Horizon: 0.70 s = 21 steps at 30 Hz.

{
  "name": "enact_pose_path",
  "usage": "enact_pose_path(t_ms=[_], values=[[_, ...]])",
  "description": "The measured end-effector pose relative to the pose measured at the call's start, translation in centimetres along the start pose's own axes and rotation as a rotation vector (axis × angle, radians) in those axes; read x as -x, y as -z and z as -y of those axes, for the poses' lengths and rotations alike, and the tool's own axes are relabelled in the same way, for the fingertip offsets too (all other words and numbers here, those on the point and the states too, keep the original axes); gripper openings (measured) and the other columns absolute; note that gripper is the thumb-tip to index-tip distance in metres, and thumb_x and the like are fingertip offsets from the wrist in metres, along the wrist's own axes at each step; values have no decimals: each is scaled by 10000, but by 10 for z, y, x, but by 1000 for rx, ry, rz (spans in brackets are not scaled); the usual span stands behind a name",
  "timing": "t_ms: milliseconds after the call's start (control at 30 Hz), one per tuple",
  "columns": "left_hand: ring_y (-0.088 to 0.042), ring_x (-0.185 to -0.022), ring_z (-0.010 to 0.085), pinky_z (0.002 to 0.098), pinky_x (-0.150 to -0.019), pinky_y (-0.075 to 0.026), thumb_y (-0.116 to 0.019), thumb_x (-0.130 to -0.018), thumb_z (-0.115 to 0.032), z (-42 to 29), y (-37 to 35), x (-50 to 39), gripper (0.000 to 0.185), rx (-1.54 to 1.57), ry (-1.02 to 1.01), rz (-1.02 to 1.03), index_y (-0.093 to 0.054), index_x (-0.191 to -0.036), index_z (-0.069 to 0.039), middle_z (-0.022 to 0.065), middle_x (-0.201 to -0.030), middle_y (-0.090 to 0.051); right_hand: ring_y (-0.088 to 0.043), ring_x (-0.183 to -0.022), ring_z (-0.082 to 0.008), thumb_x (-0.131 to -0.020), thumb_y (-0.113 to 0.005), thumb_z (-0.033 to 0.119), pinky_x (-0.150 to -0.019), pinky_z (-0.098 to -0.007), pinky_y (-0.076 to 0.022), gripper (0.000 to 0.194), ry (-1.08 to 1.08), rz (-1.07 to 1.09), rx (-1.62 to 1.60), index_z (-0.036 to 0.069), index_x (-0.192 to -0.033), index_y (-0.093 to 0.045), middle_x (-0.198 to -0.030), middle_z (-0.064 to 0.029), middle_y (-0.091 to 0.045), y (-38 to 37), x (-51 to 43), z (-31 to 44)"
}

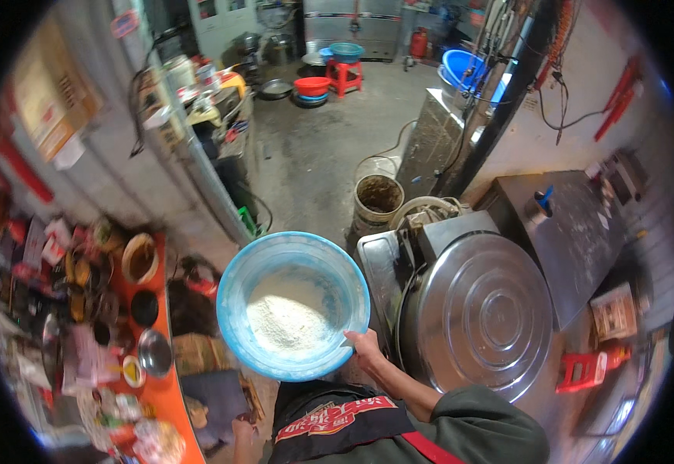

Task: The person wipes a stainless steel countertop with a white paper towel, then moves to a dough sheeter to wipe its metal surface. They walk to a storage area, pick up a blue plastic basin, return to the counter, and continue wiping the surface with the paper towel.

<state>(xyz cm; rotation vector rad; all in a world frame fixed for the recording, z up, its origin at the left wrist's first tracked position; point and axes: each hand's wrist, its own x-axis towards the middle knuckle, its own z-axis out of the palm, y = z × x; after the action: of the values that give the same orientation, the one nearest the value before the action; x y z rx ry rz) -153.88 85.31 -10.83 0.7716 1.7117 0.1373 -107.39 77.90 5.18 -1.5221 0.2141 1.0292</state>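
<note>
A large light-blue plastic basin (238, 272) with a mound of white flour (290, 322) inside is in front of my body. My right hand (366, 348) grips its rim at the lower right, thumb over the edge, with something small and pale at the thumb. Low in the picture, my left hand (245, 428) hangs beside the black apron, away from the basin; its fingers are partly hidden, and whether it holds anything is unclear.
A big round metal lid (487, 316) covers a pot on my right. An orange table (171, 400) crowded with bowls and bags stands left. Ahead are a dirty bucket (378, 211), a red stool (345, 78) and a doorway-side metal counter (429, 133).
</note>
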Motion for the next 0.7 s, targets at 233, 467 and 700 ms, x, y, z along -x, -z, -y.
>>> enact_pose_path(t_ms=[233, 467, 700], values=[[-568, -593, 220, 343, -465, -477, -536, -872, -87, -199, -80, -175, 118, -62, -206, 78, -578, -933, 4, 100, -746, -581, -647, -717, -231, -805, -655, 76, -602, -343, -507, 250, 142, -158, -308, -84, -995, -625, -895, -147, -666, -87, -132, 98], [-630, -693, 204, 330, -600, -525, -556, -890, -135, -500, -180, -231, 229, -571, -768, 186, -641, -1003, 45, 116, -815, -638, -617, -879, -261, -763, -658, 62, -794, -374, -474, 343, 264, -337, -551, -137, -1036, -601, -979, -178, -653, -136, -246, 237], [-651, -644, 170, 293, -596, -492, -579, -906, -202, -689, -311, -287, 235, -505, -592, 214, -656, -1035, -21, 83, -805, -671, -612, -931, -281, -796, -602, 61, -784, -427, -518, 320, 477, -308, -879, -76, -1079, -547, -1040, -159, -609, -150, -358, 424]])
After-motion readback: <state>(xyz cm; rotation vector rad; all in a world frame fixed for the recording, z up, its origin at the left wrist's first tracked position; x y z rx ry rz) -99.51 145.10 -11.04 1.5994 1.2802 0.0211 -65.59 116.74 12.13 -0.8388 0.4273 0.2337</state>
